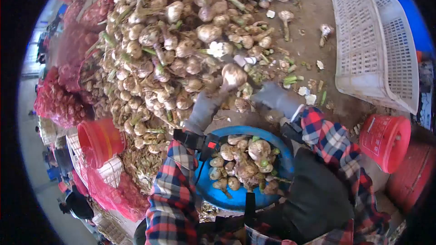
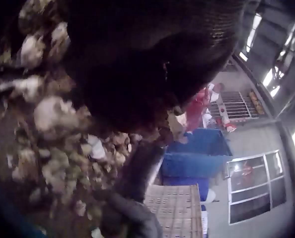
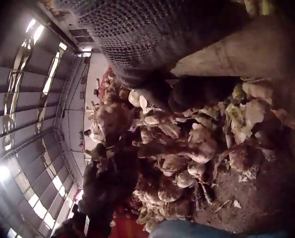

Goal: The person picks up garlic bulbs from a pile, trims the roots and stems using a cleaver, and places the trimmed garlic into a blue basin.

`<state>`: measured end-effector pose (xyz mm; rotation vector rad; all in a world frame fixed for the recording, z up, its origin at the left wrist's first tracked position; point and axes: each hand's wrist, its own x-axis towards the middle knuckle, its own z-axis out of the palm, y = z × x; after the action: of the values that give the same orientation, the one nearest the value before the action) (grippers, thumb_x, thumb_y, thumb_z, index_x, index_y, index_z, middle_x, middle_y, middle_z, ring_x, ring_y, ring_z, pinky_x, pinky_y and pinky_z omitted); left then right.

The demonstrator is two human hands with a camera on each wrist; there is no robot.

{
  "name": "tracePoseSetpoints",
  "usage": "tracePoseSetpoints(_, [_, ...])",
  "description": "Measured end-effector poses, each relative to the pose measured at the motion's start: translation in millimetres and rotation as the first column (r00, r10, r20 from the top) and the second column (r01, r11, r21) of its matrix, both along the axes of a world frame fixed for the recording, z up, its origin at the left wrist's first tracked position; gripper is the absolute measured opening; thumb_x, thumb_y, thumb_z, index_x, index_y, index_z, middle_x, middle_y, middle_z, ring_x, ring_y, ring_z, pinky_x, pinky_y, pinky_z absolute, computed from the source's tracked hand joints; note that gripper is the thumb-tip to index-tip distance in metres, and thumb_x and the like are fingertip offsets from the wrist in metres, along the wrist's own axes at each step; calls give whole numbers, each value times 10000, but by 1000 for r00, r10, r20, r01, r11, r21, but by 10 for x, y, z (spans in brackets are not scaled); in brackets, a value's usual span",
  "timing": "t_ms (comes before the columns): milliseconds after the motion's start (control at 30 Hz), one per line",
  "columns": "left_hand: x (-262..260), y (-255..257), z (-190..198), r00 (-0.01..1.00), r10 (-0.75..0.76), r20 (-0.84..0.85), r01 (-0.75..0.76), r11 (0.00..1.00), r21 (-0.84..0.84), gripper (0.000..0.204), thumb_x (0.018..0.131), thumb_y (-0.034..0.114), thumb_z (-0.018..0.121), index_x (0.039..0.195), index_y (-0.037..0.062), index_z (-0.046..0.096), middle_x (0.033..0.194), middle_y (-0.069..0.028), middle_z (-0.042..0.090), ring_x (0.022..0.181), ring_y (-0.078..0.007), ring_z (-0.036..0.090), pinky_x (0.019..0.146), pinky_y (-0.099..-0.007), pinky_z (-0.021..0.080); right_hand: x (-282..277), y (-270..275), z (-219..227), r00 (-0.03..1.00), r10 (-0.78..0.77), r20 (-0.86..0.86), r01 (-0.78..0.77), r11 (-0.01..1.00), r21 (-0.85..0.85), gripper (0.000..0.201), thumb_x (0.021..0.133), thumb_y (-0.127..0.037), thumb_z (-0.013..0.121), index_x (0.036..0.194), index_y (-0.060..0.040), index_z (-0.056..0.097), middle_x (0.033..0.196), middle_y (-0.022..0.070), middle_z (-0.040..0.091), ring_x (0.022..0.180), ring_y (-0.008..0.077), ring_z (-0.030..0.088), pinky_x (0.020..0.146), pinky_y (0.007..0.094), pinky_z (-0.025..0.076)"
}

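Note:
My left hand (image 1: 202, 110), in a grey glove, grips the stalk of a garlic bulb (image 1: 234, 75), whose round end points away from me over the heap. The same garlic bulb (image 3: 111, 121) shows in the right wrist view above the dark left glove. My right hand (image 1: 277, 100), also gloved, is just right of the bulb. In the right wrist view its fingers curl round a tan, wooden-looking tool handle (image 3: 232, 52); the tool's working end is hidden there. A large heap of garlic (image 1: 181, 50) with stalks lies ahead of both hands.
A blue basin (image 1: 282, 143) holding garlic bulbs stands between the person's legs. Cut stalks (image 1: 290, 80) litter the floor. A white plastic crate (image 1: 363, 45) and a red bucket (image 1: 383, 140) are at right; another red bucket (image 1: 102, 140) and red mesh sacks (image 1: 61, 97) are at left.

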<state>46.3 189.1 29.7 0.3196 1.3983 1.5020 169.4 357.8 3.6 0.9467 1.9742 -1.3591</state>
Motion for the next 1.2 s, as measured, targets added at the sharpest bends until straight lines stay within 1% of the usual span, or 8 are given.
tracePoseSetpoints(233, [106, 94, -74, 870, -276, -410, 95, 907, -410, 334, 679, 88, 645, 970, -6, 511, 887, -39, 582, 783, -125, 542, 691, -252, 441, 259, -239, 103, 935, 140, -325, 33, 880, 475, 388, 670, -385, 517, 960, -130, 552, 841, 124, 596, 763, 264, 583, 706, 347, 456])
tracePoseSetpoints(333, [151, -5, -246, 184, -431, -883, 219, 894, -391, 292, 667, 142, 623, 945, 88, 547, 876, -56, 586, 776, -177, 559, 673, -287, 437, 250, -206, 297, 821, 331, -465, -67, 865, 497, 329, 676, -337, 516, 946, -152, 545, 842, 108, 591, 741, 269, 576, 678, 370, 450])
tracePoseSetpoints(467, [228, -99, -344, 830, -409, -378, 206, 856, -473, 275, 658, 137, 624, 920, 99, 550, 848, -59, 566, 768, -191, 532, 684, -297, 432, 251, -253, 525, 736, 403, -543, -45, 830, 556, 213, 683, -277, 498, 834, -135, 545, 744, 85, 589, 674, 281, 570, 590, 391, 440])
tracePoseSetpoints(833, [529, -49, 418, 774, -197, -601, 32, 961, -273, 316, 611, 126, 661, 905, 60, 564, 887, -57, 579, 804, -165, 558, 719, -271, 445, 624, 138, 169, 979, 187, -79, -115, 831, 544, 264, 702, -259, 476, 931, -164, 567, 776, 124, 587, 754, 290, 566, 683, 392, 446])
tracePoseSetpoints(1033, [410, -352, -231, 207, -336, -919, 246, 927, -283, 193, 684, 98, 601, 871, 55, 581, 807, -57, 582, 708, -166, 539, 638, -283, 433, 360, -301, 739, 807, 436, -399, -195, 833, 518, 261, 722, -344, 466, 849, -130, 544, 780, 102, 592, 720, 291, 574, 642, 401, 444])
tracePoseSetpoints(1100, [442, -336, -108, 877, -314, -364, 189, 921, -340, 201, 745, 159, 549, 934, 103, 587, 983, -82, 542, 895, -229, 514, 774, -313, 415, 327, -314, 773, 789, 491, -369, -274, 819, 505, 269, 713, -350, 475, 843, -125, 542, 771, 99, 591, 714, 291, 574, 630, 399, 446])
tracePoseSetpoints(1133, [412, -349, -75, 146, -466, -873, 318, 857, -405, 209, 710, 155, 591, 912, 100, 595, 922, -80, 557, 864, -216, 519, 767, -321, 414, 329, -305, 715, 785, 488, -381, -269, 823, 501, 276, 706, -354, 484, 845, -122, 542, 777, 98, 592, 714, 286, 575, 626, 396, 448])
tracePoseSetpoints(1200, [509, -355, -220, 434, -411, -802, 212, 912, -352, 229, 675, 152, 619, 895, 92, 593, 890, -77, 562, 835, -207, 527, 744, -315, 423, 368, -275, 602, 788, 481, -385, -261, 827, 498, 285, 700, -358, 493, 847, -118, 541, 782, 97, 592, 715, 281, 576, 622, 392, 450])
